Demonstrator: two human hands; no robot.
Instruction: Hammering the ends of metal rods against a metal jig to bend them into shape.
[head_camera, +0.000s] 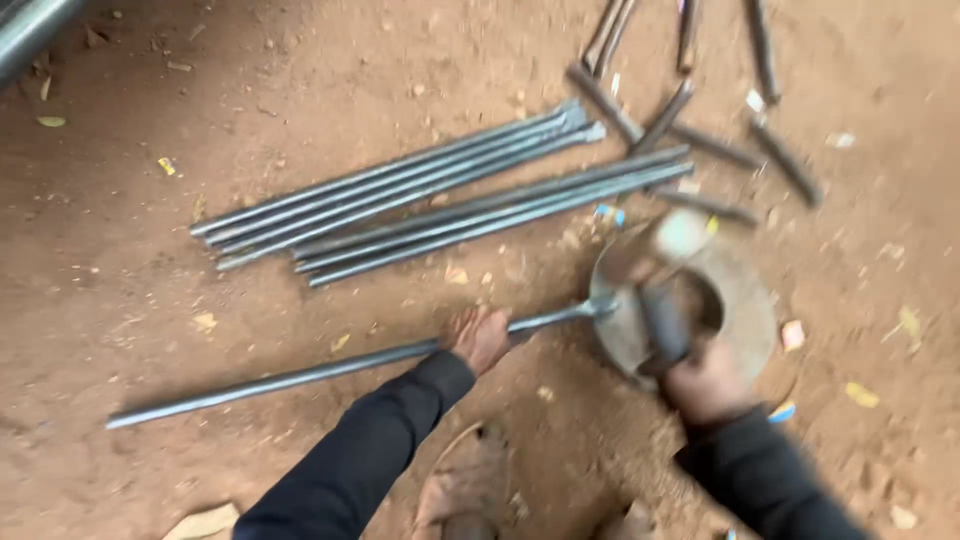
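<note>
Steel: long grey metal rod (330, 368) lies on the dirt floor (120, 290), tip on round metal ring block (745, 310). Left hand (478, 338) clamped mid-rod; right hand (705, 382) closed on blurred hammer (662, 300). Rod probably stiff, heavy; mid-length grip suits.

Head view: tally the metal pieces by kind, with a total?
Long rods, upper bundle: 4
Long rods, lower bundle: 3
Long rod held by the left hand: 1
Short bars, roughly, blurred: 9
Round metal block: 1
Hammer in the right hand: 1
Total: about 19
</note>
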